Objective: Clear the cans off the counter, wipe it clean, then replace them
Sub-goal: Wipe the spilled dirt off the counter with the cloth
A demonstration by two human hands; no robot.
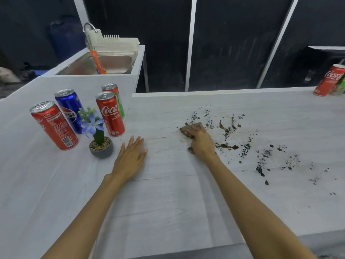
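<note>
Pale worktop (168, 202) fills my view, cans (110, 114) parked near its far left corner; dark spill (242, 146) lies right of my right hand (200, 143), clenched on a soiled rag (188, 129); left hand (130, 156) flat, fingers released

Red cans (110, 114), blue can (70, 109), whitish wood-grain counter (168, 202).

Dark wall panels (233, 43), white uprights (190, 43), steel sink (78, 64).

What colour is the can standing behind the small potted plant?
Blue, a Pepsi can, behind the potted plant; head view.
</note>
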